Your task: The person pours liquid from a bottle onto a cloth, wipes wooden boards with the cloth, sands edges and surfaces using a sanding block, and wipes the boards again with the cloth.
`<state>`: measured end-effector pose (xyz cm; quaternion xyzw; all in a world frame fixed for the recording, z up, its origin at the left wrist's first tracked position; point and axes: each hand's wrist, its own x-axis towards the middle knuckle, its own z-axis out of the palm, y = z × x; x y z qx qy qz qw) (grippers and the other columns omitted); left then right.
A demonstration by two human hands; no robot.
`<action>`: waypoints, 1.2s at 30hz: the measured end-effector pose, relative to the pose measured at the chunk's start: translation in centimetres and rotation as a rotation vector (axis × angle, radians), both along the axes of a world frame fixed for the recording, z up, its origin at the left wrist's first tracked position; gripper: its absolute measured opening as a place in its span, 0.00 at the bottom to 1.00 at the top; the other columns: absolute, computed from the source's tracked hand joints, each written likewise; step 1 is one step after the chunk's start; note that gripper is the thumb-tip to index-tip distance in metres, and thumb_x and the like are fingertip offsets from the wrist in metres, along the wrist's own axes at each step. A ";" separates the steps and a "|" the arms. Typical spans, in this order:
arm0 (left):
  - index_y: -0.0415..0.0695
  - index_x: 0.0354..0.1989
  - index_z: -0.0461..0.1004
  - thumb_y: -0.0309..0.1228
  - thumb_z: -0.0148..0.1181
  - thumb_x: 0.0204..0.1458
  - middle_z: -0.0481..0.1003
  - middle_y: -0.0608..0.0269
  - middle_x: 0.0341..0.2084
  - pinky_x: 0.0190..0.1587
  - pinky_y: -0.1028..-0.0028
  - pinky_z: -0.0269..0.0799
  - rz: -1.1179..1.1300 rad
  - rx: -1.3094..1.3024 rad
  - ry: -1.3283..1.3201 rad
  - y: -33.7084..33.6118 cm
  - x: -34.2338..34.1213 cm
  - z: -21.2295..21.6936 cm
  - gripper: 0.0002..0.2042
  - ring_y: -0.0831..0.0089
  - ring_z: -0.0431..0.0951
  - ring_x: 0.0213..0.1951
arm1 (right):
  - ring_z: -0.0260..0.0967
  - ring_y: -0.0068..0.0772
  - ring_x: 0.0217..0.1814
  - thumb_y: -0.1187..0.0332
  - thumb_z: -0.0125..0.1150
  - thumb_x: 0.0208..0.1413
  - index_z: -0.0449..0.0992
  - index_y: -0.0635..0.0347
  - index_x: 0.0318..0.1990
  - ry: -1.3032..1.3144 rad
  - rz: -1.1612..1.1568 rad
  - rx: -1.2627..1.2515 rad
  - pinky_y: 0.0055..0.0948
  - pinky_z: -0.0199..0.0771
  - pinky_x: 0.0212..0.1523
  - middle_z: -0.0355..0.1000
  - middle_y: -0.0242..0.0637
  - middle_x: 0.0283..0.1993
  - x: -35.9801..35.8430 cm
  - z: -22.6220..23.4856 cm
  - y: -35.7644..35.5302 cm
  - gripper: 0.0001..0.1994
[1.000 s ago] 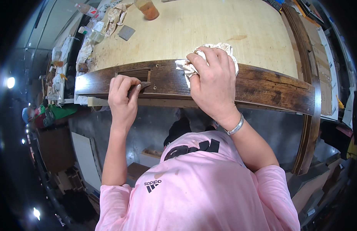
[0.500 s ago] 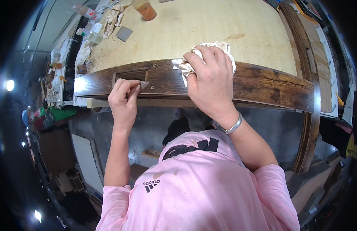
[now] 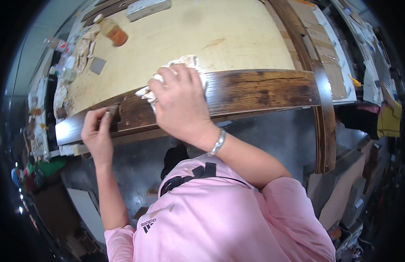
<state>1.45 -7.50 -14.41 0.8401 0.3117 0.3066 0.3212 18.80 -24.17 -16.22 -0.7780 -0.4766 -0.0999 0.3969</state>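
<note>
A dark-stained wooden frame rail point(image 3: 263, 89) lies across the near edge of the pale worktable point(image 3: 167, 43). My right hand point(image 3: 185, 102) presses a crumpled white cloth point(image 3: 192, 62) with brown stains onto the middle of the rail, its fingers curled over it. Toward the rail's left end, my left hand point(image 3: 97, 129) pinches a small grey-brown folded scrap point(image 3: 113, 109) between thumb and fingers. That scrap touches the wood beside a recessed opening, which my fingers and the scrap partly hide. Its material is too small to make out.
A dark upright point(image 3: 325, 126) meets the rail at the right. On the table lie a bottle of orange-brown liquid point(image 3: 113, 32), a grey square pad point(image 3: 97, 65) and a wrapped pale block point(image 3: 148, 8). Boards point(image 3: 337, 183) lean at lower right; a person in yellow point(image 3: 390, 122) stands far right.
The view has shifted to the right, so the table and rail appear further left. My left fingertips now sit at the recess's edge with the scrap. The right hand still holds the cloth on the rail.
</note>
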 end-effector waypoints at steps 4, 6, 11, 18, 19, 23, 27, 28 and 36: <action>0.35 0.40 0.79 0.22 0.61 0.59 0.78 0.66 0.32 0.42 0.80 0.70 0.031 -0.252 -0.194 1.3 1.4 -2.1 0.05 0.82 0.74 0.37 | 0.65 0.53 0.61 0.70 0.59 0.47 0.79 0.61 0.39 -0.084 0.043 -0.047 0.47 0.59 0.64 0.72 0.48 0.52 -1.0 0.5 0.2 0.11; 0.34 0.41 0.79 0.22 0.60 0.60 0.78 0.65 0.32 0.43 0.78 0.70 0.017 0.113 -0.009 1.1 1.8 -3.1 0.05 0.79 0.75 0.37 | 0.65 0.52 0.61 0.70 0.59 0.47 0.79 0.60 0.38 -0.165 0.038 -0.072 0.47 0.61 0.63 0.72 0.47 0.52 -0.9 0.5 -0.4 0.10; 0.34 0.40 0.79 0.23 0.60 0.61 0.78 0.65 0.32 0.43 0.78 0.70 0.013 0.057 -0.051 0.7 1.9 -2.8 0.05 0.79 0.74 0.37 | 0.71 0.43 0.56 0.69 0.60 0.47 0.80 0.53 0.36 -0.107 -0.074 -0.062 0.47 0.67 0.58 0.76 0.39 0.46 6.3 0.4 -8.0 0.08; 0.34 0.40 0.79 0.25 0.60 0.62 0.76 0.70 0.32 0.41 0.81 0.67 0.027 -0.096 -0.167 -0.2 2.6 -2.5 0.06 0.82 0.71 0.35 | 0.72 0.52 0.51 0.80 0.53 0.51 0.79 0.67 0.45 -0.087 -0.811 0.118 0.43 0.70 0.57 0.76 0.49 0.45 16.4 3.0 -27.6 0.14; 0.34 0.41 0.79 0.25 0.59 0.62 0.77 0.69 0.32 0.42 0.80 0.68 0.034 -0.058 -0.121 -0.1 2.6 -2.9 0.06 0.82 0.72 0.36 | 0.73 0.44 0.52 0.81 0.53 0.52 0.79 0.66 0.47 -0.148 -0.788 0.098 0.38 0.70 0.57 0.77 0.47 0.47 15.6 3.4 -27.5 0.16; 0.34 0.41 0.79 0.25 0.59 0.63 0.79 0.66 0.36 0.47 0.78 0.70 0.037 -0.078 -0.069 0.4 2.3 -3.4 0.07 0.79 0.75 0.39 | 0.69 0.48 0.53 0.73 0.60 0.45 0.78 0.59 0.42 -0.254 -0.276 0.050 0.48 0.67 0.57 0.73 0.45 0.47 9.3 3.6 -18.6 0.14; 0.34 0.41 0.79 0.25 0.58 0.63 0.79 0.65 0.36 0.47 0.77 0.70 -0.013 -0.053 -0.094 0.3 3.4 -3.7 0.07 0.78 0.75 0.40 | 0.68 0.48 0.59 0.71 0.58 0.49 0.81 0.56 0.40 -0.207 -0.161 -0.059 0.51 0.62 0.63 0.74 0.42 0.53 5.0 -0.5 -14.2 0.11; 0.34 0.41 0.79 0.25 0.58 0.63 0.79 0.65 0.36 0.47 0.77 0.70 -0.003 -0.051 -0.096 0.4 3.3 -3.7 0.07 0.78 0.75 0.40 | 0.67 0.48 0.59 0.71 0.57 0.50 0.81 0.56 0.41 -0.193 -0.151 -0.052 0.51 0.62 0.64 0.74 0.41 0.54 5.6 -0.6 -15.0 0.11; 0.35 0.40 0.80 0.19 0.60 0.55 0.79 0.61 0.32 0.41 0.75 0.73 0.033 0.064 -0.100 -1.3 3.6 -2.0 0.06 0.75 0.77 0.35 | 0.62 0.55 0.64 0.80 0.51 0.44 0.80 0.60 0.50 -0.182 -0.456 -0.190 0.49 0.57 0.69 0.73 0.45 0.57 9.2 -1.1 -20.0 0.23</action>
